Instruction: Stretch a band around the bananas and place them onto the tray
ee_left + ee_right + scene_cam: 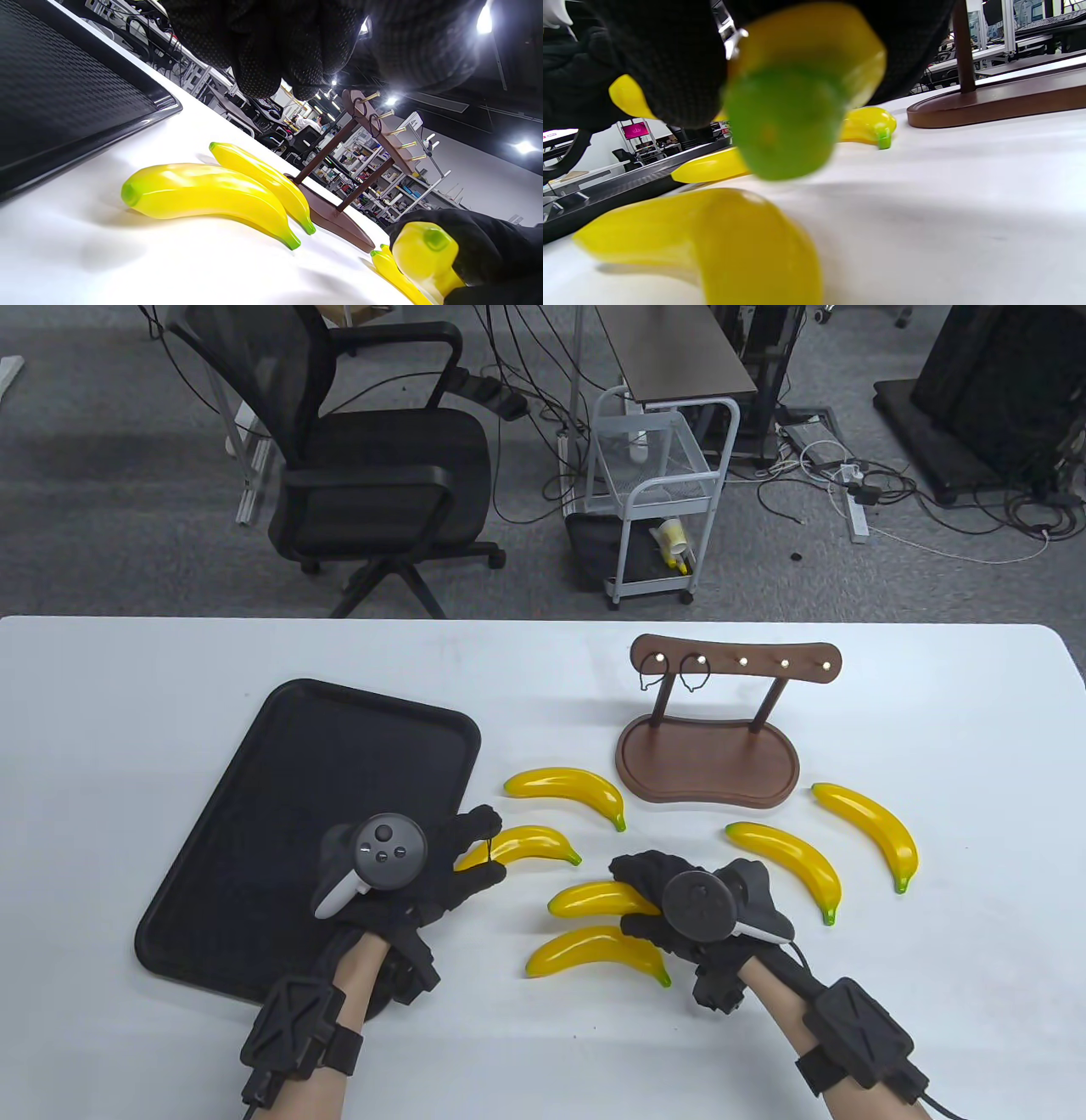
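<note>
Several yellow toy bananas lie on the white table right of the black tray [280, 780]. My left hand [484, 848] hovers at the tray's right edge, over one banana [530, 846], with a thin black band [490, 850] stretched between its fingers. My right hand [632, 899] grips another banana [590, 897] by its right end; in the right wrist view that banana's green tip [793, 118] fills the middle. One more banana [594, 954] lies just in front of it. The left wrist view shows my fingers [275, 55] bunched above two bananas [203, 195].
A wooden peg rack [713, 755] stands behind the bananas, with two more black bands [670, 673] hanging on its left pegs. Two bananas [789, 857] lie at the right and one [567, 791] near the rack's base. An office chair and a cart stand beyond the table.
</note>
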{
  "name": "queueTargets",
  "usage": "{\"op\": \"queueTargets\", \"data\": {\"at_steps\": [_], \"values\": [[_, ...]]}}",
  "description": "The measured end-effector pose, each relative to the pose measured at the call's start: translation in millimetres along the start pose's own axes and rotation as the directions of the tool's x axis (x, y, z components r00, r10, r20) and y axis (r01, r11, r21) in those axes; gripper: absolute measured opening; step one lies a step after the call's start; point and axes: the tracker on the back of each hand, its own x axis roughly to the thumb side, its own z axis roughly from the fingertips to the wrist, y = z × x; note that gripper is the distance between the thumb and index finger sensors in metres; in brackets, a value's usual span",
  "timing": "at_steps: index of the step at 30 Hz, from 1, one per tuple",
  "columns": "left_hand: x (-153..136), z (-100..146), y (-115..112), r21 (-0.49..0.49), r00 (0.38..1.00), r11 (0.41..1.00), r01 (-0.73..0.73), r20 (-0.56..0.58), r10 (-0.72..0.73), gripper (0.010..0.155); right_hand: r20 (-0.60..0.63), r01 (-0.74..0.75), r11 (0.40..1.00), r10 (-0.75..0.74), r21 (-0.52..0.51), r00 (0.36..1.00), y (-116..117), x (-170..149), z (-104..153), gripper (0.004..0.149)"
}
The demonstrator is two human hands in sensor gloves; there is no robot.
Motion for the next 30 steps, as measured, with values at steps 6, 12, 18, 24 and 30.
{"op": "queueTargets", "data": {"at_steps": [6,12,18,24,30], "values": [[0,0,0,0.0,1.0,1.0,0.001,0.001,-0.001,0.07,0.027,0.009,1.0,-0.01,0.019,1.0,7,10,0,0.07],[-1,0,0,-0.003,1.0,1.0,0.003,-0.003,-0.003,0.069,0.052,-0.005,0.998,0.002,0.055,0.999,18,16,1,0.069],[-1,-1,-1,-0.004,1.0,1.0,0.004,-0.006,-0.004,0.069,0.065,-0.019,0.997,0.014,0.073,0.998,25,20,2,0.07],[-1,-1,-1,-0.003,1.0,1.0,0.004,-0.005,-0.004,0.069,0.07,0.001,0.997,-0.006,0.079,0.998,30,19,2,0.071],[-2,-1,-1,-0.003,1.0,1.0,0.004,-0.005,-0.004,0.069,0.056,0.039,0.994,-0.045,0.106,0.997,38,16,2,0.074]]}}
